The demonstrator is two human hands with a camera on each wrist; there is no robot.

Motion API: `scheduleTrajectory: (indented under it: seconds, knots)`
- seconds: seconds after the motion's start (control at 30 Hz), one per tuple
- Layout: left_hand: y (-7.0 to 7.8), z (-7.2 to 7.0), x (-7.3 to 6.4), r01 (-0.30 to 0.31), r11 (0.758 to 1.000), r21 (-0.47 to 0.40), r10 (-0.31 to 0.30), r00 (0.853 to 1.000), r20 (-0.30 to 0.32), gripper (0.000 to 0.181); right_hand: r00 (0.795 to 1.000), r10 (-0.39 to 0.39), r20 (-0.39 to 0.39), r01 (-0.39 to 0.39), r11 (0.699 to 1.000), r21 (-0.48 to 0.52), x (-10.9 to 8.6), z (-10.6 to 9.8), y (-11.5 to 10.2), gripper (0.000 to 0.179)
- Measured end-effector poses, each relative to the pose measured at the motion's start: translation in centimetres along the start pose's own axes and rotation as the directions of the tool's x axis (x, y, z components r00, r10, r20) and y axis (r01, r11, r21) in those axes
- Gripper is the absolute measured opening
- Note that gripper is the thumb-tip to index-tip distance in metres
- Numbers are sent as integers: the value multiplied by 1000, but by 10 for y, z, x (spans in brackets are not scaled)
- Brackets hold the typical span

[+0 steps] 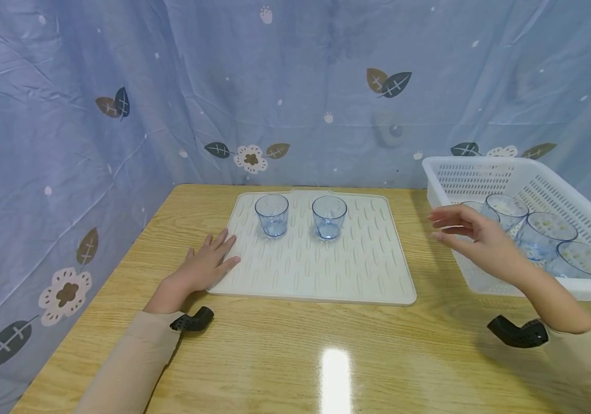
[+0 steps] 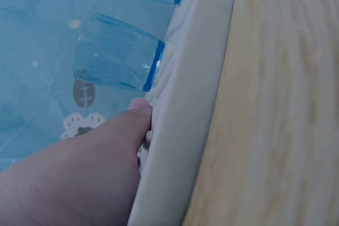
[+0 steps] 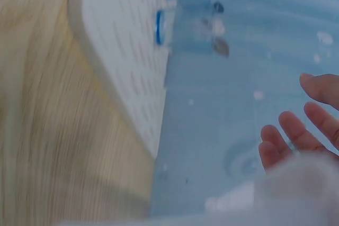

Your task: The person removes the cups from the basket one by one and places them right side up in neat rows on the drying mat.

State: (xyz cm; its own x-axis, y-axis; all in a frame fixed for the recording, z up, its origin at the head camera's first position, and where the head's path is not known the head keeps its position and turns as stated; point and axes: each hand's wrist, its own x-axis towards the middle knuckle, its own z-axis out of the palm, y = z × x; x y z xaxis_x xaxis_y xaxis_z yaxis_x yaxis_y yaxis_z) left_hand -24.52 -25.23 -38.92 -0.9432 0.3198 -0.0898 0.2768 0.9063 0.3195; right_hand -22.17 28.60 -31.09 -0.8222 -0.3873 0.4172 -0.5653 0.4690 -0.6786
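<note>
Two clear blue-tinted glasses, a left one (image 1: 273, 217) and a right one (image 1: 329, 219), stand upright on a white draining mat (image 1: 295, 276). My left hand (image 1: 202, 267) rests with spread fingers on the mat's left edge; the left wrist view has its thumb (image 2: 135, 123) lying on the mat near a glass (image 2: 119, 54). In the air by the left wall of a white basket (image 1: 432, 178), my right hand (image 1: 487, 241) holds nothing. Its fingers (image 3: 299, 130) are loosely bent, apart from the thumb. Several more glasses (image 1: 551, 230) sit inside the basket, partly hidden by this hand.
A wooden table (image 1: 264, 351) carries the mat and the basket, with a strip of wood between them. Behind and to the left hangs a blue patterned curtain (image 1: 306, 86), close to the table's back edge.
</note>
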Motion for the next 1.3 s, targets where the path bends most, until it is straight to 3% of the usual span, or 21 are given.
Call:
scheduleTrajectory:
  seconds: [0.37, 0.67, 0.77, 1.17, 1.3]
  knots:
    - [-2, 1, -1, -3, 1000, -14, 3, 1000, 0, 71, 978, 199, -62, -205, 974, -101, -17, -42, 24, 34]
    - [-3, 0, -2, -5, 1000, -25, 5, 1000, 6, 71, 920, 384, -72, -388, 873, -296, -17, -65, 42, 57]
    - [-2, 0, -1, -9, 1000, -16, 9, 1000, 2, 71, 904, 422, -62, -416, 843, -342, -16, -72, 46, 61]
    - [-2, 2, 0, -1, 1000, -11, 1, 1000, 6, 71, 840, 540, 57, -480, 788, -385, -11, -89, 67, 87]
    - [-1, 1, 0, 0, 1000, -7, 0, 1000, 3, 70, 828, 555, 82, -482, 778, -403, -9, -91, 70, 90]
